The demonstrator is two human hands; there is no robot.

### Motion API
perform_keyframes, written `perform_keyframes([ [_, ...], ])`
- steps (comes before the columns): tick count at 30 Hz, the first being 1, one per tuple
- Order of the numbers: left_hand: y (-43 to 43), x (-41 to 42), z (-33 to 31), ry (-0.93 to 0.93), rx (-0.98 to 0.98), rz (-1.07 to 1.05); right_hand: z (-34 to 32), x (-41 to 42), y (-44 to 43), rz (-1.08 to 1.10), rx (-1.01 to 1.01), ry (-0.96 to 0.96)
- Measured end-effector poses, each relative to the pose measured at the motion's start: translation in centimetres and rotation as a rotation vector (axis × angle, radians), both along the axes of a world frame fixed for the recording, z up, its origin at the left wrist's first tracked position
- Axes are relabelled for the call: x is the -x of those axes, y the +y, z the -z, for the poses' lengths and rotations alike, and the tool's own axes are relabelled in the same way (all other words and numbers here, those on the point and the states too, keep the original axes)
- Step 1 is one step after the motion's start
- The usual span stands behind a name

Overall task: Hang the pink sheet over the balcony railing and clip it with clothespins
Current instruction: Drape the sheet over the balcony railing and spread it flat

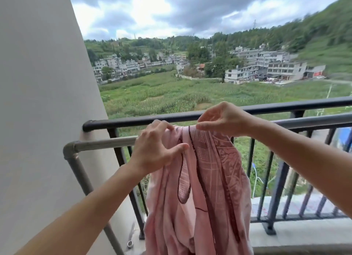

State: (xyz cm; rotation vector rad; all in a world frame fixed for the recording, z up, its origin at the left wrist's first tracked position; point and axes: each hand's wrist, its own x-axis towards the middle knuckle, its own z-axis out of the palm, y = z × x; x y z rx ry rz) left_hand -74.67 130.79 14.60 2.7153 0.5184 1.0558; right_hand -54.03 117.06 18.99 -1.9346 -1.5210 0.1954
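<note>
**Pink sheet draped over the inner rail, both hands at its top edge**

Head view: a pink patterned cotton-like sheet with dark maroon edging [209, 178] is hanging in bunched folds from a grey metal pipe rail [102, 143] that is running in front of the black metal balcony railing [266, 108]. The cloth is gathered narrowly at the top, where it is crossing over the pipe, and is widening as it is falling toward the balcony floor; its lower end is running out of the frame.

The left hand [154, 148] is resting on the upper left of the sheet, fingertips pinching a fold right at the rail while the thumb is spreading out to the right and pressing against the cloth. The right hand [221, 119] is hovering just above the rail, its thumb and forefinger nipping the top edge of the fabric and the other fingers curling loosely above. The two hands are sitting close together, with only the bunched ridge of cloth between them.

A pale grey wall [43, 102] is filling the left side. Near its foot, a small silvery ring-shaped object [130, 244] is lying on the floor. Beyond the railing, green fields, white multi-storey buildings [266, 68] and wooded hills are lying under a cloudy sky.
</note>
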Motion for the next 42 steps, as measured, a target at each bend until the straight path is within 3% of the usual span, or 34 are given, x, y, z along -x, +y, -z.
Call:
perform_keyframes([
  [4, 0.5, 0.0, 1.0, -0.076, -0.102, 0.012, 2.0, 1.7, -1.0, 0.101, -0.192, -0.14],
  [8, 1.5, 0.5, -0.3, -0.208, -0.061, 0.028, 2.4, 2.1, -1.2, 0.19, -0.329, -0.3],
  [14, 5.5, 2.4, -3.7, -0.41, 0.109, -0.209, -0.4, -3.5, -4.7, 0.442, -0.42, -0.257],
  [17, 7.9, 3.1, -3.2, -0.295, 0.129, -0.412, -1.3, -6.6, -6.6, 0.555, -0.363, -0.219],
  [20, 7.7, 3.7, -1.7, -0.172, 0.178, -0.538, -0.5, -8.7, -8.1, 0.626, -0.048, -0.217],
  [23, 5.9, 3.9, -0.8, -0.249, 0.131, -0.507, -1.0, -7.9, -7.6, 0.645, 0.142, -0.338],
  [27, 1.9, 3.0, 1.5, -0.184, -0.02, -0.511, -3.0, -1.3, -5.2, 0.335, -0.113, -0.521],
  [30, 0.4, 3.1, 4.0, -0.043, -0.06, -0.633, -2.1, 3.6, -2.7, 0.069, -0.062, -0.553],
  [33, 0.7, 4.3, 5.5, -0.134, -0.026, -0.619, 0.4, 4.9, -0.8, 0.048, 0.036, -0.601],
  [38, 2.5, 10.0, 5.7, -0.263, 0.115, -0.671, 1.6, 3.5, -1.7, 0.12, -0.144, -0.594],
  [40, 2.8, 13.6, 7.5, -0.153, 0.169, -0.68, 0.9, 2.1, -2.6, 0.176, -0.199, -0.52],
  [42, 2.0, 16.2, 9.6, 0.213, 0.294, -0.651, 0.3, 1.3, -3.0, 0.211, -0.204, -0.448],
])
